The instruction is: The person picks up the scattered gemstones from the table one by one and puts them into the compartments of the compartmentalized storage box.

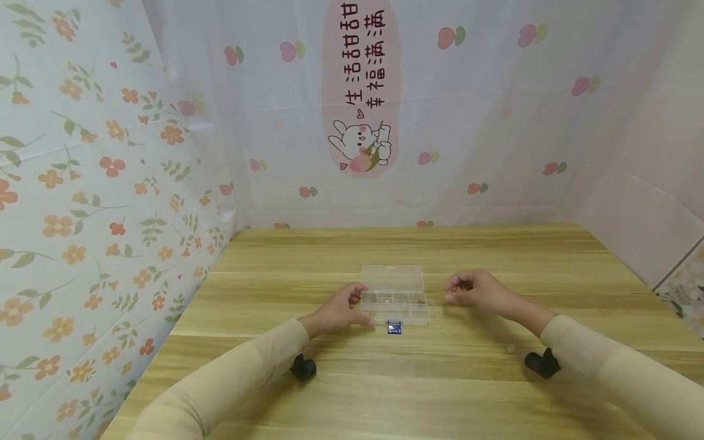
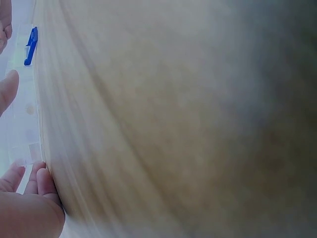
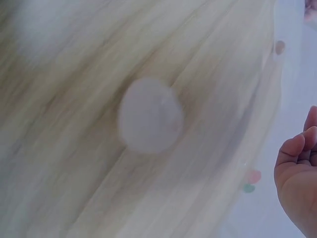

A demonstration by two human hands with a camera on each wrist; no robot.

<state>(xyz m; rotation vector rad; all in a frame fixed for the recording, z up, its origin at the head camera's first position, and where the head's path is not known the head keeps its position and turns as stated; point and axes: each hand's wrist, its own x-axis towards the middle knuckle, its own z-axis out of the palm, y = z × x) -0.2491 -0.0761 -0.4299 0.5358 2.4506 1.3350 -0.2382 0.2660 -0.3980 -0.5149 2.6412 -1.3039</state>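
A clear plastic compartment box (image 1: pixel 395 313) stands on the table with its lid (image 1: pixel 392 278) laid back. Its front carries a blue latch (image 1: pixel 394 327), also seen in the left wrist view. My left hand (image 1: pixel 343 307) grips the box's left end, thumb at the front corner and fingers at the back. A few small pieces show inside the compartments. To the right of the box, apart from it, my right hand (image 1: pixel 481 293) hovers with fingers loosely bent and a gap between thumb and forefinger; nothing shows between them.
On the wooden table (image 1: pixel 352 397), a small whitish round piece (image 3: pixel 151 116) lies below the right wrist. Black wrist mounts (image 1: pixel 304 368) hang under both sleeves. A printed cloth (image 1: pixel 275 153) hangs behind the table, and a floral cloth (image 1: pixel 99 244) at the left.
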